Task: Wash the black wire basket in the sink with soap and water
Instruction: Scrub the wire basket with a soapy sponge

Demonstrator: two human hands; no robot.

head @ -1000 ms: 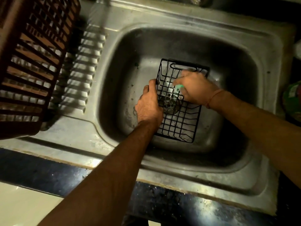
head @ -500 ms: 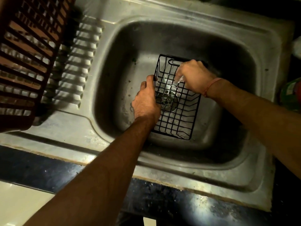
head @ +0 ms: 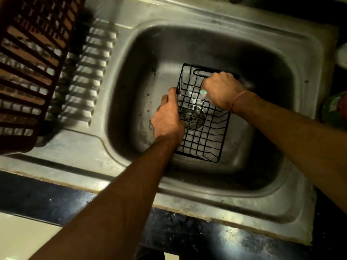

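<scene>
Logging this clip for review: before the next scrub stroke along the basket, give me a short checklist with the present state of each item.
1. Black wire basket inside the sink basin: ok.
2. Left hand grips the basket's left rim: ok.
3. Right hand holds a small green scrubber against the wires: ok.
4. Drain under the basket uncovered: ok.
5. Water running: cannot tell, no tap or stream in view.
6. Soap on the wires: cannot tell.
</scene>
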